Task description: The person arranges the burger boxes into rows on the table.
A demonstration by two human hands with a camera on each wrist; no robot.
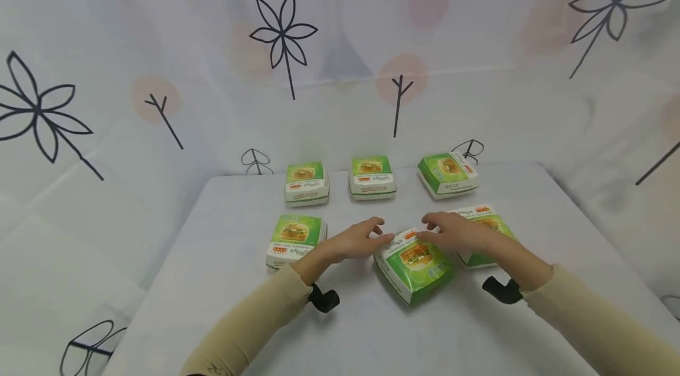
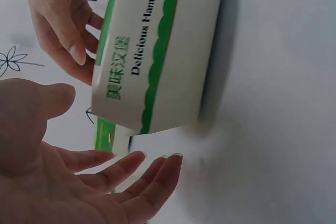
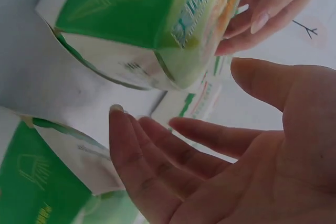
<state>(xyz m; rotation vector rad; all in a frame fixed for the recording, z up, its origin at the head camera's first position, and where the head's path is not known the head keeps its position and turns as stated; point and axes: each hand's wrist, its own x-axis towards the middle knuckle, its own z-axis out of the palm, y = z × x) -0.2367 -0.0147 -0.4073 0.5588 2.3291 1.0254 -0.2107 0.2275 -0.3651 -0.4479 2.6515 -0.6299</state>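
Note:
A green and white hamburger box [image 1: 417,261] lies turned at an angle on the table between the two hands. My left hand [image 1: 358,240] is at the box's far left corner, and my right hand [image 1: 454,233] is at its far right side. In the left wrist view, the left hand [image 2: 100,177] has loosely bent, spread fingers, apart from the white side of the box [image 2: 157,61]. The right wrist view shows the right hand [image 3: 231,156] with its thumb and fingers apart and a gap to the box [image 3: 121,19]. Neither hand grips it.
Another hamburger box [image 1: 486,222] sits right behind the right hand, partly covered by it. A box [image 1: 294,234] stands left of the left hand. Along the back are three more boxes [image 1: 307,181], [image 1: 372,175], [image 1: 446,172] before a patterned cloth [image 1: 340,116].

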